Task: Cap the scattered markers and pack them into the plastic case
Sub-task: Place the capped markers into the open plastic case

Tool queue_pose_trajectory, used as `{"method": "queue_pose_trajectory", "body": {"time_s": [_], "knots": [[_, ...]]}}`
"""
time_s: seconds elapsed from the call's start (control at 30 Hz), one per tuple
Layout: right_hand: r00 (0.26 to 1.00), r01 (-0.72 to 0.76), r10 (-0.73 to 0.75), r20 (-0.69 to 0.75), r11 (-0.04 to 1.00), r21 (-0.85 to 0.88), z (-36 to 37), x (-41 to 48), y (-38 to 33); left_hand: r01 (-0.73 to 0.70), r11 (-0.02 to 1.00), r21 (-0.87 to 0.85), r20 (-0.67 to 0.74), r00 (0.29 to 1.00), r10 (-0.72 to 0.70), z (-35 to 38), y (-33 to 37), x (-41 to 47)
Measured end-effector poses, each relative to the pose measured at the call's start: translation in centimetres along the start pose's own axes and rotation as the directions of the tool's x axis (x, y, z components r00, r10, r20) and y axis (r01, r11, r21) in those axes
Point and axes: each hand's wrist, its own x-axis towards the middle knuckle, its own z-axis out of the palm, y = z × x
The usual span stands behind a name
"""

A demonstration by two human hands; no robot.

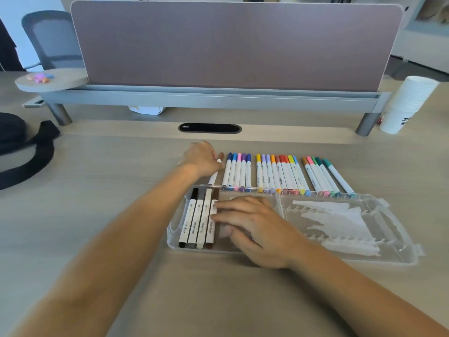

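A clear plastic case point(349, 251) lies open on the desk. Several capped markers point(198, 220) lie side by side in its left half. My right hand point(250, 226) rests flat in that half, fingers straight, touching the brown-capped marker at the right of that row. My left hand point(202, 158) grips a white marker with a brown cap point(215, 172) just beyond the case's far left corner. Behind the case, several capped markers point(279, 175) lie in rows on the desk, in blues, purples, yellows, oranges, reds and greens.
A grey desk riser with a mauve divider panel point(233, 45) runs across the back. A stack of white paper cups point(405, 105) stands at the right, and a black bag strap point(26, 152) lies at the left. A cable slot point(210, 128) sits behind the markers.
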Motion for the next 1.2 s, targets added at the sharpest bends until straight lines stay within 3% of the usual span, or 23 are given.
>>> {"method": "queue_pose_trajectory", "body": {"time_s": [0.17, 0.27, 0.4, 0.47, 0.53, 0.6, 0.7, 1.0, 1.2], "knots": [[0.997, -0.053, 0.056, -0.062, 0.997, 0.049, -0.6, -1.5, 1.2, 0.053, 0.978, 0.201, -0.002, 0.999, -0.053, 0.8, 0.9, 1.0], [0.992, -0.063, 0.069, -0.11, 0.997, 0.052, -0.3, -2.2, 1.7, 0.075, 0.981, 0.18, 0.001, 0.997, -0.077, 0.0, 1.4, 0.6], [0.967, -0.122, 0.145, -0.208, 0.985, 0.118, 0.0, -2.2, 2.0, 0.096, 0.971, -0.221, 0.043, 0.995, -0.088, -2.0, 1.9, -1.1], [0.956, -0.146, 0.179, -0.232, 0.977, 0.153, 0.1, -2.1, 2.1, 0.103, 0.878, -0.467, 0.11, 0.992, -0.058, -2.8, 2.1, -2.7], [0.952, -0.163, 0.2, -0.233, 0.972, 0.167, 0.1, -2.1, 2.2, 0.184, 0.725, -0.664, 0.257, 0.966, -0.011, -3.3, 2.3, -4.4], [0.952, -0.154, 0.191, -0.24, 0.975, 0.162, 0.1, -2.1, 2.1, 0.295, 0.603, -0.741, 0.405, 0.913, 0.05, -3.7, 2.2, -5.8], [0.964, -0.11, 0.134, -0.229, 0.987, 0.116, 0.3, -2.1, 2.1, 0.36, 0.548, -0.755, 0.515, 0.843, 0.156, -3.9, 1.7, -7.0], [0.988, 0.042, -0.057, -0.147, 0.993, -0.109, 0.2, -2.1, 1.6, 0.315, 0.699, -0.642, 0.614, 0.758, 0.222, -3.2, 0.9, -7.7], [0.989, 0.137, -0.144, -0.046, 0.983, -0.125, 0.4, -1.7, 0.7, 0.276, 0.734, -0.621, 0.59, 0.781, 0.206, -3.5, 0.6, -7.8]]}}
